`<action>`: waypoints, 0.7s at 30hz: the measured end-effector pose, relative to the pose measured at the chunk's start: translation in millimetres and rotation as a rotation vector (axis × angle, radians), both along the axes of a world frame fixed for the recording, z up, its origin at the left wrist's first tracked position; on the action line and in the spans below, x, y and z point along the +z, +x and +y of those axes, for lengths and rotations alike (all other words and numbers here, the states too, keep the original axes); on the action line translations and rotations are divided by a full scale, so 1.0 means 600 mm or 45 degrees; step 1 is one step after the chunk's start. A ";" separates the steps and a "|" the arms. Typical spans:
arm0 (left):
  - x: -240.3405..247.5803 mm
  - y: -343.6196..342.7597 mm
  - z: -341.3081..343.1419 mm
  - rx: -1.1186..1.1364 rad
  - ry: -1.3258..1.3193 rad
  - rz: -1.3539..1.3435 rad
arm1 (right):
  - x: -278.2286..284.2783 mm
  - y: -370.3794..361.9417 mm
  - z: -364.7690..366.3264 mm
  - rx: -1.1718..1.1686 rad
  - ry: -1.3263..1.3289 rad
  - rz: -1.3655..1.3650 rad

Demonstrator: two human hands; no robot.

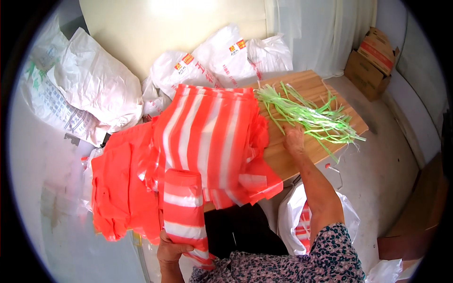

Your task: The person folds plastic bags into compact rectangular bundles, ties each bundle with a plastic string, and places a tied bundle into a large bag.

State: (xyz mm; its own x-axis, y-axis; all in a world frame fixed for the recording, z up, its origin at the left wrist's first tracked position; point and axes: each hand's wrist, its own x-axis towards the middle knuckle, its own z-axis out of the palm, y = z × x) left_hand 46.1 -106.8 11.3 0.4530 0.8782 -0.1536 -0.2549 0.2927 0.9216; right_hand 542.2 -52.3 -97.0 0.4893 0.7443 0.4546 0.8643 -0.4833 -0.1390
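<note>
My left hand (171,247) grips the lower end of a rolled bundle of red-and-white striped plastic bags (184,207), held upright at the table's near edge. Beyond it, a stack of flat striped plastic bags (207,132) lies spread on the table. Stretched far forward, my right hand (294,139) has its fingers drawn together at the near edge of a loose heap of green plastic strips (311,113). The fingertips are small and partly covered there, and how many strips they pinch does not show.
Plain red plastic bags (125,179) hang over the left end of the wooden table (347,118). White sacks (99,80) lean behind and to the left. An open white sack (290,212) with striped bags inside stands below my right arm. Cardboard boxes (368,70) sit at the far right.
</note>
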 end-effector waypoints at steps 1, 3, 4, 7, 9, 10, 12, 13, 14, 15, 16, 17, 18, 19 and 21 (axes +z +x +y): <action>0.001 -0.003 -0.001 -0.040 0.034 0.032 | -0.016 -0.002 -0.011 -0.038 0.190 -0.005; 0.020 0.009 -0.001 -0.085 0.009 0.037 | -0.011 -0.032 -0.033 0.041 0.307 0.161; 0.027 0.013 0.001 -0.135 0.009 0.079 | -0.004 -0.054 -0.050 0.104 0.433 0.328; 0.037 0.035 0.002 -0.332 0.108 0.260 | 0.071 -0.195 -0.120 0.079 0.596 1.746; 0.037 0.055 0.016 -0.688 0.277 0.552 | 0.079 -0.287 -0.176 0.339 0.405 2.311; 0.044 0.078 0.021 -0.858 0.301 0.555 | 0.042 -0.322 -0.211 0.317 0.378 2.336; 0.035 0.116 0.018 -1.084 0.302 0.556 | -0.046 -0.382 -0.263 0.875 0.335 1.070; 0.011 0.112 0.016 -1.120 0.275 0.568 | -0.024 -0.412 -0.274 0.906 0.307 1.109; -0.012 0.103 0.016 -1.104 0.245 0.568 | 0.040 -0.435 -0.294 0.784 0.309 1.700; -0.038 0.095 0.015 -1.114 0.171 0.579 | 0.074 -0.450 -0.309 0.604 0.310 2.276; -0.056 0.085 0.010 -1.124 0.099 0.588 | 0.046 -0.456 -0.312 0.597 0.291 2.286; -0.066 0.078 0.002 -1.129 0.086 0.588 | -0.008 -0.456 -0.314 0.622 0.318 2.251; -0.077 0.071 -0.002 -1.097 0.044 0.580 | -0.046 -0.456 -0.313 0.650 0.342 2.210; -0.085 0.063 -0.006 -1.057 0.001 0.573 | -0.059 -0.462 -0.313 0.648 0.327 2.213; -0.084 0.057 -0.016 -0.997 0.014 0.505 | -0.072 -0.468 -0.316 0.609 0.402 2.314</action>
